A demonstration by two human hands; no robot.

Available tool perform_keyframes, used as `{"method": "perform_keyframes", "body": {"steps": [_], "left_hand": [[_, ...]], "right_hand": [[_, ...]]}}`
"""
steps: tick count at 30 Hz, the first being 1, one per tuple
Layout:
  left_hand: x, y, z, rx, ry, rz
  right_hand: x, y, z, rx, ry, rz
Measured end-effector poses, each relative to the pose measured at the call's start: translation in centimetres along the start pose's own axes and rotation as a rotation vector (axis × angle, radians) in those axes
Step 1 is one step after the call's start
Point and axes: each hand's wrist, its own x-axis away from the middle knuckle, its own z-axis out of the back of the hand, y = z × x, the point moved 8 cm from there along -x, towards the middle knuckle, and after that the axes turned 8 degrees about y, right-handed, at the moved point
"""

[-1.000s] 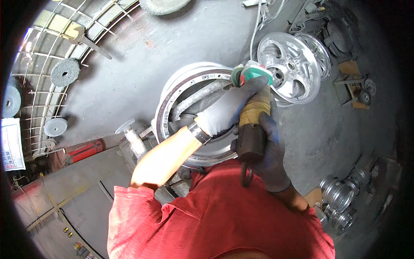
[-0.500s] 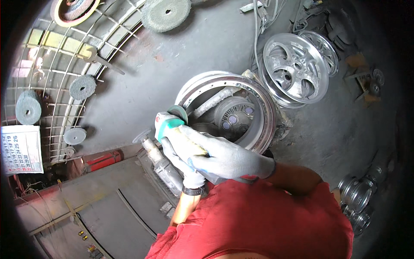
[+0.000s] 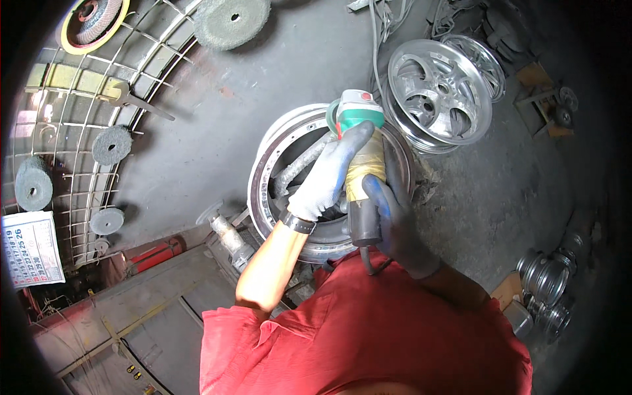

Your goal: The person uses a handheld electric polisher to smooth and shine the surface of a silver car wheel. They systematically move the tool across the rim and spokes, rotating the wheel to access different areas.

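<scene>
While both hands were gloved and raised over the rim, the left hand point(image 3: 327, 176) was closed about the front of the grinder point(image 3: 366, 163), its thumb laid along the tool toward the green head. The right hand point(image 3: 398, 220), behind it and nearer the body, was curled about the rear half; its far fingers were hidden, so their exact hold could not be told. The grinder stood between the two hands, its head beyond the left thumb and its black end beside the right palm. A cord point(image 3: 373, 264) ran from that end, below the right hand, toward the red shirt point(image 3: 382, 322). At the head's left side, just beyond the left hand, was the disc point(image 3: 332, 116); whether it touched the rim point(image 3: 264, 178) could not be determined. The rim lay beneath both hands, with a pale bar point(image 3: 297, 168) inside it, left of the left hand. A spoked wheel point(image 3: 454, 124) was noted beyond the right hand, to its right. Mesh point(image 3: 78, 172) bearing several pads point(image 3: 112, 146) was well to the left hand's left.
</scene>
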Motion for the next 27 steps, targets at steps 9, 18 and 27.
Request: {"method": "perform_keyframes", "body": {"steps": [9, 18, 27], "left_hand": [[9.7, -1.2, 8.6, 0.104, 0.525, -0.522], [4.6, -3.3, 8.8, 0.259, 0.385, -0.341], [8.6, -2.1, 8.7, 0.228, 0.553, -0.489]], "right_hand": [[0.1, -0.9, -6.8, -0.193, -0.482, 0.012], [-0.2, -1.3, -4.5, -0.306, -0.312, -0.081], [0.0, -0.5, -5.9, -0.172, -0.48, 0.028]]}}
